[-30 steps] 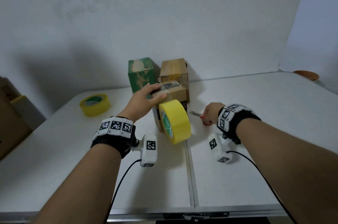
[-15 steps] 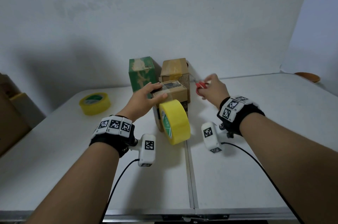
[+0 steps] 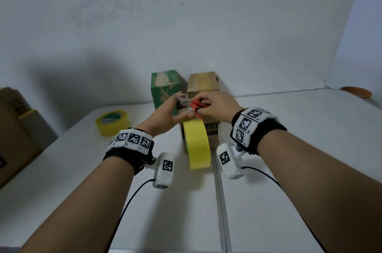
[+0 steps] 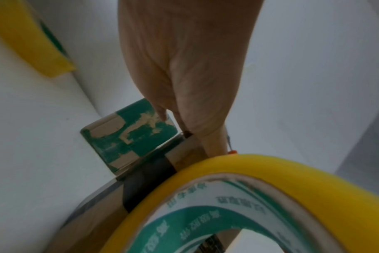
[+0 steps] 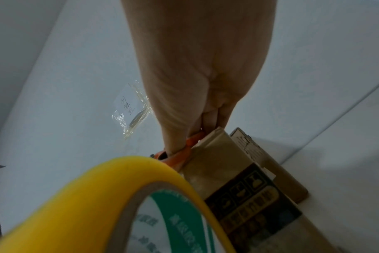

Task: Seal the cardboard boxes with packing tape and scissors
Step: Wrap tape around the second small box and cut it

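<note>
A small brown cardboard box (image 3: 213,131) stands mid-table. A yellow tape roll (image 3: 197,145) hangs against its front face by its strip. My left hand (image 3: 167,111) lies over the box top, fingers stretched out and thumb pressing at the front top edge. My right hand (image 3: 214,104) grips red-handled scissors (image 3: 197,106), blades pointing left over the box top beside the left fingers. In the left wrist view the left hand (image 4: 184,68) reaches over the box (image 4: 93,214) above the roll (image 4: 270,179). The right wrist view shows fingers in the orange scissors handle (image 5: 184,150) at the box (image 5: 223,164).
A green box (image 3: 165,87) and a taller brown box (image 3: 203,85) stand right behind the near one. A second yellow tape roll (image 3: 112,122) lies on the white table (image 3: 289,149) at the left. Large cardboard boxes (image 3: 12,128) sit off the table's left edge. A brown dish (image 3: 356,92) is far right.
My right hand has lifted the scissors from the table and swung them up and left onto the box top, next to my left fingers. The left hand has stayed on the box.
</note>
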